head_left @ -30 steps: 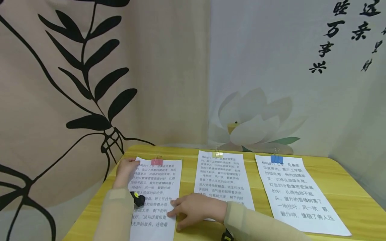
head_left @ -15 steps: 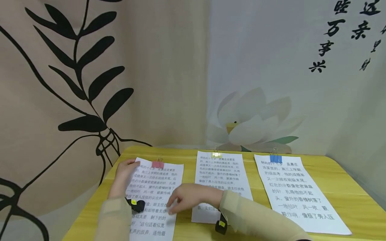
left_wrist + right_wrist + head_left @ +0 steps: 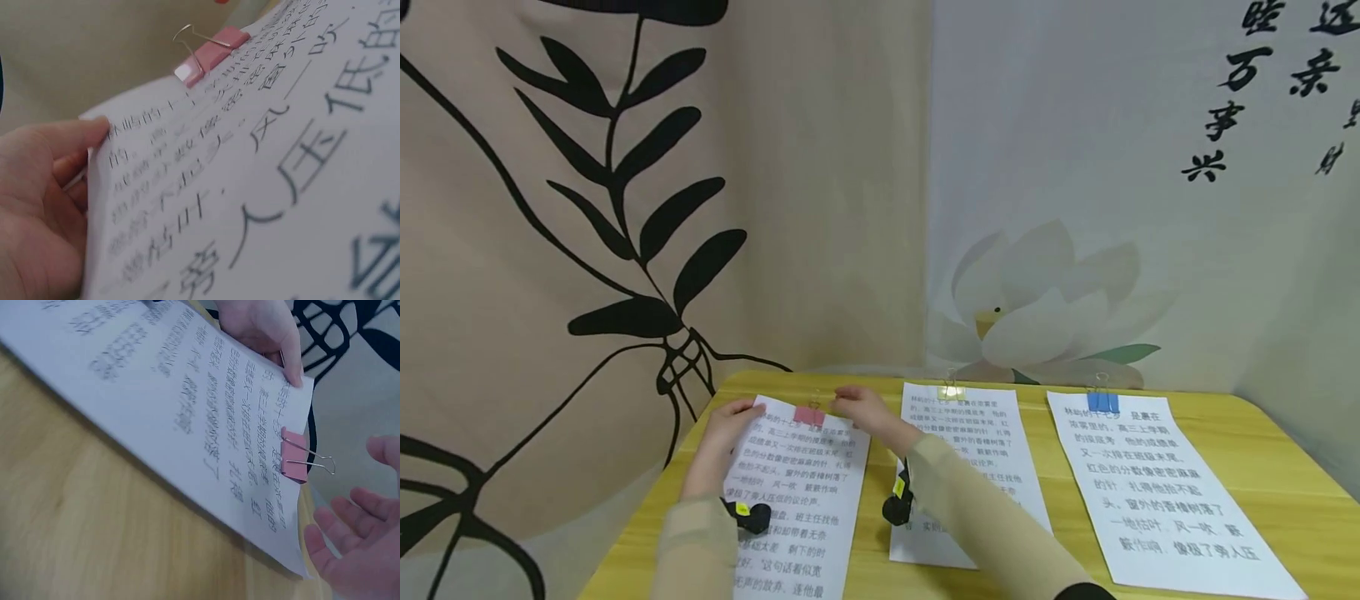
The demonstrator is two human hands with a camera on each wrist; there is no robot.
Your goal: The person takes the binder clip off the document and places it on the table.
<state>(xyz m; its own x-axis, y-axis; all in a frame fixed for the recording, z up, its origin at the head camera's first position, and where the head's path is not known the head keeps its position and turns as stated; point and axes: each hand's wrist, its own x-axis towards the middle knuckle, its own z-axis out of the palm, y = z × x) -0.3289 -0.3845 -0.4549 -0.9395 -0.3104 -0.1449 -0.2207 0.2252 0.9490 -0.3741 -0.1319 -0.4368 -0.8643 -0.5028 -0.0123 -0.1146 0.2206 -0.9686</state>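
We see the left paper (image 3: 793, 492), with a pink clip (image 3: 809, 415) at its top, on the left side of the yellow desk (image 3: 1262, 442). Our left hand (image 3: 724, 429) pinches its top left corner. Our right hand (image 3: 868, 412) is open, fingers a bit bent, just beside its top right corner. We also see the middle paper (image 3: 970, 433) with a yellow clip (image 3: 951, 392) and the right paper (image 3: 1165, 500) with a blue clip (image 3: 1102, 403).

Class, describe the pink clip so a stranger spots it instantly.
At the yellow table, find the leftmost printed sheet, pinched by the left hand. On its top edge sits the pink clip; its neighbours are a yellow clip and a blue clip.
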